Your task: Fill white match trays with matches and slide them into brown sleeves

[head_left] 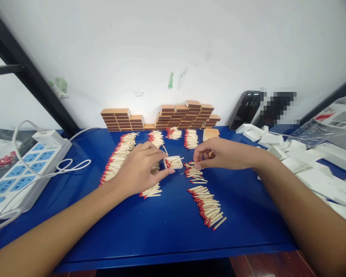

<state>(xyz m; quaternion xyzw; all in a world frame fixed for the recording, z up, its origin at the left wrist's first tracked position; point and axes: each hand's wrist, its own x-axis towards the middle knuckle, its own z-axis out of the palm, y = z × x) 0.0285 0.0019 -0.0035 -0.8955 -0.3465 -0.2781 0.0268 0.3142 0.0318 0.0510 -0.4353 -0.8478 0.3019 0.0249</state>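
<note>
My left hand (pixel 141 165) grips a small white matchbox tray (pixel 177 167) between thumb and fingers. Red-tipped matchsticks lie inside the tray, and one pokes over its far right corner. To the right, my right hand (pixel 209 154) is closed, its thumb and fingertips down on a small pile of matchsticks (pixel 197 176); how many it pinches is hidden. A longer row of matchsticks (pixel 206 206) lies nearer the front edge. Beneath and beside my left hand run more matchsticks (pixel 117 157), partly covered by it.
Stacked matchboxes (pixel 187 115) line the wall, with one matchbox (pixel 211 134) lying in front. White empty trays (pixel 311 165) are heaped at right, near a leaning phone (pixel 244 109). A power strip (pixel 28 169) with a white cable (pixel 74 164) occupies the left side of the blue table (pixel 167 234).
</note>
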